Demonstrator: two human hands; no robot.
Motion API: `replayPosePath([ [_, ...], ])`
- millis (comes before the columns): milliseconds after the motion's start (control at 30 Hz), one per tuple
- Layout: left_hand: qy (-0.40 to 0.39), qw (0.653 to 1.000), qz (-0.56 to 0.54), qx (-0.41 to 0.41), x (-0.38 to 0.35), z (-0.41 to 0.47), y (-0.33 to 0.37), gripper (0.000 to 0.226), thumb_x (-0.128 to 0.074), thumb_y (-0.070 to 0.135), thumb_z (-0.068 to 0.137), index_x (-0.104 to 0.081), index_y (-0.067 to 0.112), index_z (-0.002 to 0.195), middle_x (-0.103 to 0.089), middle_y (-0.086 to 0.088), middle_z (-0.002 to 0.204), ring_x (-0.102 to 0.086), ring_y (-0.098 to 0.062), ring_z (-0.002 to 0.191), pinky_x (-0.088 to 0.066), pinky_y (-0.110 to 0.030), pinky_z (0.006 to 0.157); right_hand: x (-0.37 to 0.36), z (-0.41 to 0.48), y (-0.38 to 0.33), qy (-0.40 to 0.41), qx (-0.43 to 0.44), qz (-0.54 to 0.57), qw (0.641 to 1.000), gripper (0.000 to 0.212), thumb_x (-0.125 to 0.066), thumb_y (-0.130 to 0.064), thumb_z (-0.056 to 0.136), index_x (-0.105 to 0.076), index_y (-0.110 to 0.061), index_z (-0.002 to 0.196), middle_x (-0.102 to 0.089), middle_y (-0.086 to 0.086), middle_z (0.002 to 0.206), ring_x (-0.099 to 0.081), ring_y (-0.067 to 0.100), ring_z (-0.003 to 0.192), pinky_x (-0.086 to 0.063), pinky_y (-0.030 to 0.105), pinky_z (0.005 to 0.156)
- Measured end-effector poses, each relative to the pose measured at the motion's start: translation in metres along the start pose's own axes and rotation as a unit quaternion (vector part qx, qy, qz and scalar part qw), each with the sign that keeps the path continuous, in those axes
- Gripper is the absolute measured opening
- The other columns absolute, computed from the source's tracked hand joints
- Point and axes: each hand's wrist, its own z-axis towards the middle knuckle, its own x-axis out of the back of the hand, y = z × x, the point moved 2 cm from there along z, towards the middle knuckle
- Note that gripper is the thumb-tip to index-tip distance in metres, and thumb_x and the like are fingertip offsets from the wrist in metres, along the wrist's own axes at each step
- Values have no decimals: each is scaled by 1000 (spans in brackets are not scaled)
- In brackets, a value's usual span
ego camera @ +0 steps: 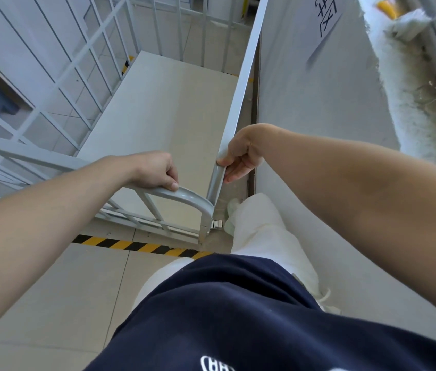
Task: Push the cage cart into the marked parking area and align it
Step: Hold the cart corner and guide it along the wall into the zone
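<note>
Grey cart (163,116) just beyond tape (136,246) at 6 o'clock, left hand (155,171) clenched round its curved rail, right hand (241,153) gripping side rail

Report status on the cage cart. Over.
Left hand grips near-end rail, right hand grips right side rail. Cage cart sits beyond the striped floor tape. White panel close along its right side.
</note>
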Motion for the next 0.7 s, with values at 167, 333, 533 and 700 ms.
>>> replayPosePath([
  [167,-18,1000,-19,-2,3,2,0,13,-63,22,86,-76,19,89,-71,8,82,-63,-10,80,-46,-27,75,4,2,-2,-12,-3,-17,1000,15,-51,-5,95,-61,6,91,-71,19,75,-71,27,59,-59,36,61],
  [333,-53,998,-36,0,4,5,-4,13,-63,22,86,-76,21,89,-71,14,81,-64,-4,78,-45,-19,70,9,5,-6,-71,-28,-31,997,12,-52,-4,94,-60,6,94,-67,22,94,-66,30,83,-58,37,64],
  [533,-90,995,-31,20,4,7,-9,15,-63,26,86,-76,22,93,-70,16,87,-63,-1,82,-44,-15,71,12,14,-9,-142,-67,-53,986,38,-55,-6,92,-52,8,126,-65,22,99,-66,28,86,-57,35,71],
  [700,-100,993,-37,41,6,9,-13,12,-64,24,84,-76,24,81,-74,8,84,-64,-11,77,-48,-24,67,17,22,-12,-177,-86,-32,980,23,-55,-5,93,-58,11,109,-68,24,87,-66,29,83,-57,35,69],
])
